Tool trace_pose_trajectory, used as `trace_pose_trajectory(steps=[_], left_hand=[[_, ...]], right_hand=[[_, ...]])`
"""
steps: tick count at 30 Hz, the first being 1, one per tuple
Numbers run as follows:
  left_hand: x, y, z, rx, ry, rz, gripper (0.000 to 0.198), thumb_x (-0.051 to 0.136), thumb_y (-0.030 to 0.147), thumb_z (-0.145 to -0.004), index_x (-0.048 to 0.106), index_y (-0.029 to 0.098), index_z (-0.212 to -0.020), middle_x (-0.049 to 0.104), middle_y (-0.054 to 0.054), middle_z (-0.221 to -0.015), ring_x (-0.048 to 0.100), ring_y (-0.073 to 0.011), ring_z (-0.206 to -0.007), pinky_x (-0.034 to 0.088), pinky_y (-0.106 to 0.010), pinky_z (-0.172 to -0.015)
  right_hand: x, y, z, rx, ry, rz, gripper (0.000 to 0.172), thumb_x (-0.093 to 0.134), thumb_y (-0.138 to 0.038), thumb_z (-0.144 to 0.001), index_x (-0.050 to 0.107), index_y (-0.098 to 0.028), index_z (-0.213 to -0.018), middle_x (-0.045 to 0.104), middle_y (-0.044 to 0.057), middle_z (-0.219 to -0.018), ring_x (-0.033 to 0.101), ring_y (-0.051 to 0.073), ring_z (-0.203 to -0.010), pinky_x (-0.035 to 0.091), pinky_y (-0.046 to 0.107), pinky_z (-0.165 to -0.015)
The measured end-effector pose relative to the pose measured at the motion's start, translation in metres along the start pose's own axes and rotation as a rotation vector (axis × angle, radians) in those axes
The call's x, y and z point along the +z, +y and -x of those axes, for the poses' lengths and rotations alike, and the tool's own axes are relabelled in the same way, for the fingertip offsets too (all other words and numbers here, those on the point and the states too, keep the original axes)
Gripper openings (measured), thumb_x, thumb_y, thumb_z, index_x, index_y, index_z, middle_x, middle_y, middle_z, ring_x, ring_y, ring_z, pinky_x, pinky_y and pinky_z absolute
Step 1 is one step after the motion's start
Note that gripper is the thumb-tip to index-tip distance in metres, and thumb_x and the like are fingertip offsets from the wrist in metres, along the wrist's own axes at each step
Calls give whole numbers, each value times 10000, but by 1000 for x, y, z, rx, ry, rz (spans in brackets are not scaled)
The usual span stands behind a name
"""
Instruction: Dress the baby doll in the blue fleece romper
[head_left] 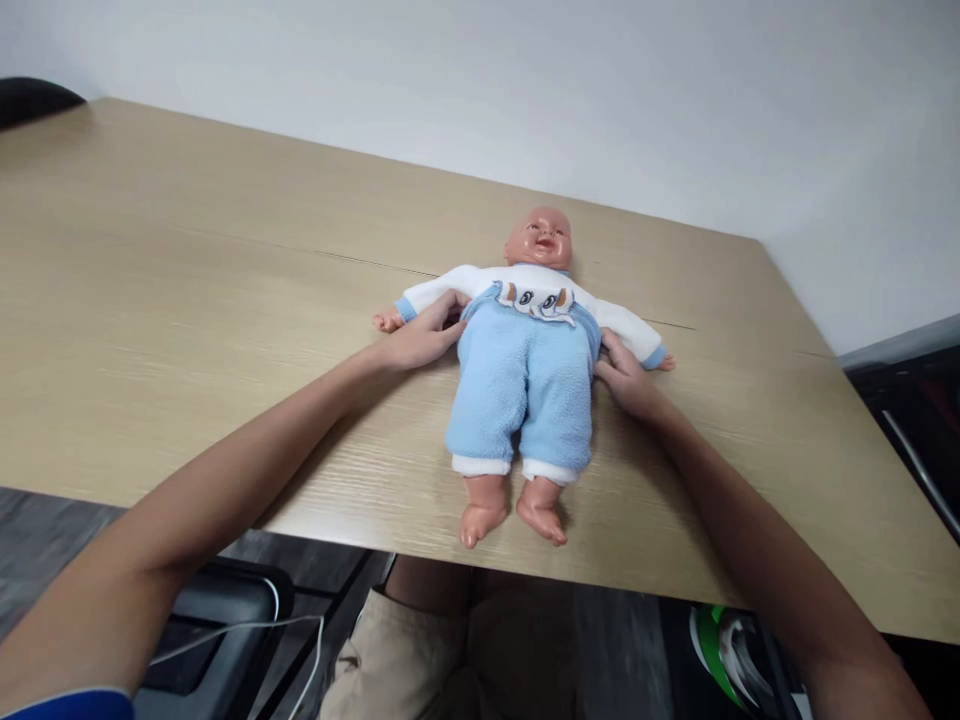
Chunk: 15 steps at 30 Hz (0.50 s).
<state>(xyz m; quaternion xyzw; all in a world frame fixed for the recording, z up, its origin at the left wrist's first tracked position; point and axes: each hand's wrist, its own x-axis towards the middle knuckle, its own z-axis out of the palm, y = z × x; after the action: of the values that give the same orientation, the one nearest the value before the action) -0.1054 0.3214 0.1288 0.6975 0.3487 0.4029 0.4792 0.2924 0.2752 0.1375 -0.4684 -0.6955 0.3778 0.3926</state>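
Observation:
A baby doll (pixel 545 240) lies on its back, head toward the wall and bare feet toward the table's near edge. It wears a white long-sleeved top (pixel 495 276) with blue cuffs and fluffy light-blue pants (pixel 491 375). A cartoon-face patch (pixel 538 300) lies folded and rumpled across its belly. At the waist on the left side, my left hand (pixel 429 332) is closed on the edge of the pants. My right hand (pixel 626 375) pinches the pants at the opposite side of the waist. Some fingertips of both hands are hidden by the cloth.
The light wooden table (pixel 225 300) meets a pale wall (pixel 450 90) at the back. A dark chair-like edge (pixel 37 100) shows at far left. Below the near edge are a black case (pixel 225 600), a white cable (pixel 322 640) and a green-and-white round object (pixel 720 650).

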Motion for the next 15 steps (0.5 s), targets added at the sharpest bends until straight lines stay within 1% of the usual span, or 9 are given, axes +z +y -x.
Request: trace_pose_trajectory(steps=[2, 4, 6, 8, 10, 11, 13, 15], left_hand=[[-15, 2, 2, -29, -138, -25, 505, 997, 586, -934, 728, 247, -1195, 786, -89, -1193, 734, -264, -1103, 592, -382, -965], [-26, 7, 4, -63, -252, -34, 495, 1018, 515, -915, 745, 253, -1233, 813, -105, -1236, 764, -292, -1141, 619, -397, -977], [-31, 16, 6, -68, -313, -69, 470, 997, 491, -939, 774, 246, -1272, 834, -109, -1275, 774, -304, -1171, 628, -410, -1007], [-30, 23, 5, -62, -352, -104, 404, 953, 490, -984, 817, 232, -1264, 850, -103, -1300, 773, -305, -1198, 618, -426, -1061], [-24, 26, 4, -69, -349, -81, 341, 921, 503, -1013, 850, 221, -1190, 862, -94, -1274, 770, -299, -1197, 600, -445, -1106], [-20, 26, 3, -80, -326, -40, 330, 920, 513, -1010, 856, 218, -1144, 866, -90, -1242, 770, -295, -1177, 595, -456, -1113], [-12, 22, 3, -111, -236, 89, 331, 935, 526, -981, 848, 216, -1058, 863, -81, -1144, 768, -282, -1108, 598, -470, -1093], [-2, 15, 4, -147, -139, 232, 318, 956, 508, -950, 837, 223, -1030, 847, -69, -1083, 761, -268, -1070, 607, -468, -1073]], right_hand=[[-7, -2, 2, -45, -78, 51, 546, 1034, -556, -806, 824, -299, -1240, 803, 121, -1547, 619, 471, -1556, 317, 689, -1503], [-10, -4, 3, -66, -165, 103, 682, 1104, -539, -740, 846, -276, -1314, 707, 165, -1738, 512, 519, -1709, 236, 692, -1544], [-10, -7, 3, -57, -212, 137, 764, 1111, -527, -747, 838, -272, -1413, 642, 176, -1825, 439, 527, -1789, 214, 684, -1560], [-9, -11, 3, -32, -203, 135, 796, 1094, -536, -786, 815, -291, -1490, 646, 161, -1831, 425, 507, -1817, 224, 660, -1566], [-9, -13, 2, 12, -196, 76, 758, 1074, -571, -821, 819, -307, -1483, 697, 146, -1785, 480, 485, -1794, 291, 636, -1551], [-8, -14, 2, 40, -209, 30, 732, 1068, -593, -825, 829, -307, -1455, 733, 145, -1745, 526, 481, -1764, 344, 639, -1530], [-7, -14, 2, 102, -241, -79, 685, 1054, -635, -821, 843, -305, -1383, 811, 144, -1630, 633, 475, -1674, 453, 665, -1470], [0, -12, 2, 161, -212, -199, 637, 998, -681, -852, 832, -318, -1348, 862, 125, -1519, 700, 453, -1603, 526, 678, -1415]])
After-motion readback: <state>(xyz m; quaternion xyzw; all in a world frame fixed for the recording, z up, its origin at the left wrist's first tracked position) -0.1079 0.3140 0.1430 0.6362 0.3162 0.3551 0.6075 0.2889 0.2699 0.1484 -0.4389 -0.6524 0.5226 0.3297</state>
